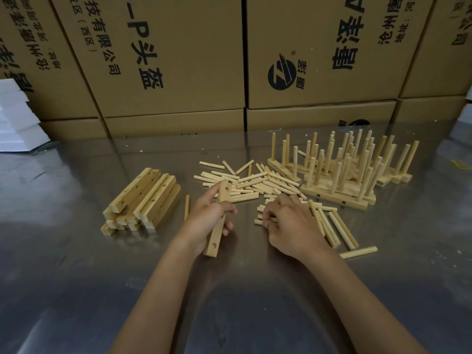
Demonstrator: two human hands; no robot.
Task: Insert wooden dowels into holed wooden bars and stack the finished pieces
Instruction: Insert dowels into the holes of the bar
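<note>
My left hand [207, 218] grips a holed wooden bar [217, 238] near its middle, the bar running from near me to far and its near end resting close to the table. My right hand [288, 226] lies over the near part of the loose dowel pile [255, 182], fingers curled on a few dowels there. A stack of bare holed bars [140, 200] sits to the left. Finished bars with upright dowels [339, 169] stand bunched at the back right.
The steel table [76, 277] carries a single dowel [187, 210] beside the bar stack and another stray dowel [358, 252] near my right wrist. Cardboard boxes [178, 60] wall off the far edge. White foam blocks [18, 118] lie at far left.
</note>
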